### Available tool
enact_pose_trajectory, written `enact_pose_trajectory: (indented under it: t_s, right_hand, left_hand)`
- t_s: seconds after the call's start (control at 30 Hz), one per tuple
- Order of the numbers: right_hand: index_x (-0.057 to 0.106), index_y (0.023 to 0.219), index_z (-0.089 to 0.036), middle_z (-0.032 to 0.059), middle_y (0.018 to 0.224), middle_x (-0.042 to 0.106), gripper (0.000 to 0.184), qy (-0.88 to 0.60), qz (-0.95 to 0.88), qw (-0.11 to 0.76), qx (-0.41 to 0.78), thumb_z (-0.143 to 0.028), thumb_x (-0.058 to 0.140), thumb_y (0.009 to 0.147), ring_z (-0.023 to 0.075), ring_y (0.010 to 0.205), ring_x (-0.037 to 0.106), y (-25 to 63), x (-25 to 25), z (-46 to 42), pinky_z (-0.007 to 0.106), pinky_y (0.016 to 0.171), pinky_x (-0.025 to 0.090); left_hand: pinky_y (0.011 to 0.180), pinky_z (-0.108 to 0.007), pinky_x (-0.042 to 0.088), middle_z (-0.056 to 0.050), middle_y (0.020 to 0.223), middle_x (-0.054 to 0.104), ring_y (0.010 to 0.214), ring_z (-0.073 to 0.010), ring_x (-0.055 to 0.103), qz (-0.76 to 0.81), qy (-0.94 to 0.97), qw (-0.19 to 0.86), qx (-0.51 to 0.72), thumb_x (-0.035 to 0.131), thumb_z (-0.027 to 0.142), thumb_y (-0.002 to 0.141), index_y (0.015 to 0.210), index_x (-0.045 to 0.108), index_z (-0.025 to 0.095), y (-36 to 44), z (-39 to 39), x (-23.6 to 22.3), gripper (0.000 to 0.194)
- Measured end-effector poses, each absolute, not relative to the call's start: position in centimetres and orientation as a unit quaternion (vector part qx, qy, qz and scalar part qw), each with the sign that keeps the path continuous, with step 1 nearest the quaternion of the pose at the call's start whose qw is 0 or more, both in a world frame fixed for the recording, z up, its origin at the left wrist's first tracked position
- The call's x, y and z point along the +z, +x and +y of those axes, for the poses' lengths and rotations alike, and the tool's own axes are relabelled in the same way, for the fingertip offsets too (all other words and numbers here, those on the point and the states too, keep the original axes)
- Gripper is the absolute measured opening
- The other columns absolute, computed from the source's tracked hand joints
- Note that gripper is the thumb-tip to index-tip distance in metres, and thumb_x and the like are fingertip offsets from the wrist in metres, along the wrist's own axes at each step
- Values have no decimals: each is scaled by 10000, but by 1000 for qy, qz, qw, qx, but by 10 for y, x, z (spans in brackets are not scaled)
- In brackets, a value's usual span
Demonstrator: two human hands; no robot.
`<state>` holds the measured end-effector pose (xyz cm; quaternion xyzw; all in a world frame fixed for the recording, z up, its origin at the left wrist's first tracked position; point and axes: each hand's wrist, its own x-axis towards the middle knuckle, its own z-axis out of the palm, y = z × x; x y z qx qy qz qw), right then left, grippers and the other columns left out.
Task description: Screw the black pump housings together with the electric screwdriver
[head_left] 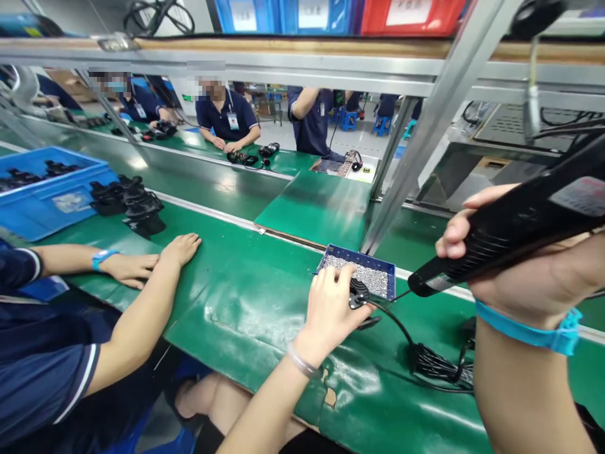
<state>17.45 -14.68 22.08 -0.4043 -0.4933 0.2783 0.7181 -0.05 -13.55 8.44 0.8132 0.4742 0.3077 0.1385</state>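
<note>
My right hand is wrapped round a black electric screwdriver, raised at the right. The thin bit points left and down, its tip close to a black round part with a cable. Thumb and fingers of my left hand are closed on that part, low over the bench at the near edge of a blue tray. Small silvery screws fill the tray. My fingers partly hide the part and the tray's left end. From the part a black cable runs right to a tied bundle.
At the left a co-worker's arms rest on the green bench. Behind them are black moulded parts and a blue bin. A slanted metal post rises behind the tray. Other people sit across the line.
</note>
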Motion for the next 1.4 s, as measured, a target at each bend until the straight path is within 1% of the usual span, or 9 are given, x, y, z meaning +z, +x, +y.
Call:
enact_pose_trajectory:
  t_s: [0.1,0.2,0.37,0.57,0.73,0.93,1.1,1.3,1.4]
  right_hand:
    - [714,710,-199,45,495,592,659,-363,-527,714,284,-718,340,867,186,398,583,167,224,-151,307,308,403]
    - [722,759,-208,32,538,635,664,-341,-530,690,356,-727,324,871,171,425,597,160,226,-155,301,352,433]
    - [702,766,-222,9,541,614,689,-322,-515,691,391,-779,308,868,145,416,562,147,221,-149,267,352,404]
    - [695,762,-192,33,557,631,739,-296,-505,689,428,-836,338,822,143,406,565,136,214,-136,242,341,403]
    - [692,762,-210,3,524,614,726,-301,-507,657,471,-883,421,749,145,385,542,131,210,-137,250,324,424]
    - [585,502,-221,24,466,575,728,-311,-536,595,511,-915,460,679,177,406,569,129,209,-140,288,351,445]
    - [690,701,-226,16,546,628,712,-303,-475,633,531,-912,504,649,176,384,553,128,207,-141,297,333,433]
    - [697,741,-219,6,471,578,762,-327,-498,616,515,-937,457,646,204,405,584,127,206,-146,310,367,471]
    - [668,698,-245,-5,524,612,691,-316,-498,642,490,-892,427,729,164,399,563,137,216,-144,273,349,442]
  left_hand:
    - [987,-438,513,-87,1252,653,1147,-272,615,291,879,265,267,637,141,763,1343,521,218,-22,-117,96,596]
    - [1111,-431,449,-69,1456,544,1329,-248,534,154,890,356,240,588,100,764,1456,419,262,-34,-102,97,731]
    - [1034,-432,499,-95,1292,655,1181,-284,630,201,851,385,294,819,323,713,1324,552,227,-25,-96,77,674]
    - [970,-397,521,-72,1189,686,1064,-259,658,202,852,373,307,747,224,717,1240,594,182,-18,-95,66,547]
    - [945,-413,532,-71,1167,683,1045,-267,654,217,848,358,324,729,257,705,1197,615,195,-18,-96,60,508]
    - [927,-439,554,-79,1125,699,1035,-283,664,221,838,380,324,754,405,734,1200,627,210,-22,-93,46,521]
    - [958,-457,549,-92,1217,679,1117,-295,646,194,838,378,341,752,485,772,1289,589,238,-24,-93,45,596]
    - [978,-475,534,-87,1156,701,1082,-293,655,203,852,384,293,710,495,801,1173,647,222,-24,-92,51,466]
    - [1054,-488,472,-100,1291,647,1201,-303,598,180,873,353,285,698,439,820,1337,547,241,-25,-92,57,574]
